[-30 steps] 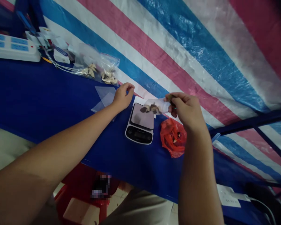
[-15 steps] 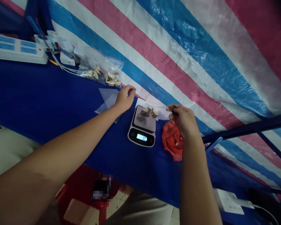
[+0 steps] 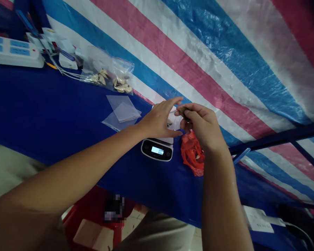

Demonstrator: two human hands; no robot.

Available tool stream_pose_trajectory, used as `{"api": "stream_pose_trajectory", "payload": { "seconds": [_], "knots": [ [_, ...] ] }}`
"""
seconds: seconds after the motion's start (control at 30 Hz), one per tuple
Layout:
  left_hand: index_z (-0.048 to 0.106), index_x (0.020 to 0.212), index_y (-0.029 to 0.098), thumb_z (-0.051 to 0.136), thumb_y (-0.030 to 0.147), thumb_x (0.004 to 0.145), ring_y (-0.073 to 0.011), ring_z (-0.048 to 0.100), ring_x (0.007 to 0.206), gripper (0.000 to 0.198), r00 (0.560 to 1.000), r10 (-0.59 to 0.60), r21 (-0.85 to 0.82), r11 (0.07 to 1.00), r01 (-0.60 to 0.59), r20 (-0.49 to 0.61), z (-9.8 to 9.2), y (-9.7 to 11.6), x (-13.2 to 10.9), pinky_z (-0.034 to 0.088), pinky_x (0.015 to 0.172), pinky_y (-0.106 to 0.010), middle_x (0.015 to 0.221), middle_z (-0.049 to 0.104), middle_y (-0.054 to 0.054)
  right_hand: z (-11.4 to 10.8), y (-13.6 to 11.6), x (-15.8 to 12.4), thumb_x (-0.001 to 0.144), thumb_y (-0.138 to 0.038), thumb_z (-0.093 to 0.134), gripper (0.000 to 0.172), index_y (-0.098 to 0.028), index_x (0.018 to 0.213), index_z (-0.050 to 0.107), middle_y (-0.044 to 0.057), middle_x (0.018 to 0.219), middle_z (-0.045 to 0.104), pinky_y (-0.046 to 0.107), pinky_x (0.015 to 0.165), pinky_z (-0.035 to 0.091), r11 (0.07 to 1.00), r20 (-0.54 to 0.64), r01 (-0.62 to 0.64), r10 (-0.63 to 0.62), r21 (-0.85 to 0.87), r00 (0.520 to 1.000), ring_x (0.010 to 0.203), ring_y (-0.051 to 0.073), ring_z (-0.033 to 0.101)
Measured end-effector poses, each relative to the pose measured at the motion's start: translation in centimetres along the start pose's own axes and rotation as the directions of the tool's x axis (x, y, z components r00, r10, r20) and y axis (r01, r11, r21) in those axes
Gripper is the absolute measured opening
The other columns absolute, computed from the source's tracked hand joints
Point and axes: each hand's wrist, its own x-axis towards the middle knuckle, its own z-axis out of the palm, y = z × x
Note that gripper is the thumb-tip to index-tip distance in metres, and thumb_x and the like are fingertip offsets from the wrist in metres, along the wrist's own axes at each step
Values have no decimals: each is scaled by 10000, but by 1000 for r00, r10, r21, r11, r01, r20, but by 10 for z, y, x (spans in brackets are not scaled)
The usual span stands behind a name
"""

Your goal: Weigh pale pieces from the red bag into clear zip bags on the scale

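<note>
Head view, left hand (image 3: pixel 159 120): thumb and fingers spread wide; whether they touched anything could not be told
Right hand (image 3: pixel 202 127): fingertips pinched a dark brown piece (image 3: pixel 183 112)
Clear bag (image 3: pixel 174 122): showed between both hands, nearest the right fingertips; its long axis was hidden behind the left hand
Digital scale (image 3: pixel 157 152): sat lit, partly covered by the left hand
Red bag (image 3: pixel 191 153): lay beside the scale

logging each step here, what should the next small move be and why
Perhaps close the left hand gently on the small clear bag to steady it: that hand's thumb and fingers stand apart near the bag, while the right hand holds a dark piece close by.
</note>
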Motion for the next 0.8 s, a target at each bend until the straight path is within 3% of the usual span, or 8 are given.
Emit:
{"api": "stream_pose_trajectory", "payload": {
  "seconds": [0.13,0.27,0.37,0.47,0.57,0.67,0.73,0.8],
  "knots": [
    [386,1415,276,816,303,704,-230,670,1062,831,998,-56,-74,996,54,-24,0,-5,1,524,904,-383,1198,669,-60,13,5,-5,878,-271,628,124,-201,915,724,19,894,689,191,434,413,996,45,92,-93,20,995,565,85,596],
    [466,1323,267,804,290,707,-188,690,958,703,996,-83,-103,991,81,-13,-2,-9,0,519,787,-299,1130,695,-28,12,11,-9,910,-308,618,146,-229,964,729,27,972,702,210,450,447,984,23,178,-179,22,984,627,111,644],
    [483,1308,243,789,277,736,-177,689,940,649,996,-85,-115,990,81,-28,-4,-12,1,516,803,-289,1084,702,-32,2,21,-16,914,-336,624,155,-241,991,720,37,1029,715,209,448,455,976,-79,213,-209,36,975,643,114,653],
    [486,1312,217,769,233,746,-178,683,929,633,995,-74,-97,993,68,-59,-5,-16,1,514,822,-294,1035,700,-36,-11,45,-23,885,-306,630,141,-222,974,701,38,980,728,205,406,420,974,-271,211,-182,84,945,561,101,617],
    [491,1304,209,754,216,752,-171,674,894,611,995,-68,-67,996,63,-72,-6,-21,1,511,800,-291,1029,696,-39,-20,83,-28,830,-275,617,120,-196,902,669,14,843,710,210,380,383,965,-487,216,-120,146,865,467,90,563],
    [487,1306,214,753,227,758,-161,663,852,609,995,-71,-49,996,68,-66,-5,-23,0,510,780,-293,1040,696,-41,-23,119,-30,783,-282,585,124,-190,848,636,-20,729,664,203,362,336,967,-671,203,-48,156,740,420,85,523],
    [484,1310,219,753,237,765,-156,655,827,609,995,-72,-43,997,69,-66,-5,-24,-1,511,763,-295,1040,695,-42,-24,135,-31,769,-293,566,132,-191,831,624,-35,691,635,201,370,335,975,-733,179,-27,130,679,416,83,512],
    [482,1314,219,750,233,768,-154,651,819,608,995,-68,-38,997,65,-71,-4,-24,-2,510,748,-295,1036,693,-43,-26,143,-32,765,-302,555,141,-193,828,618,-43,684,618,204,389,352,982,-757,163,-36,94,652,420,80,505]
  ]
}}
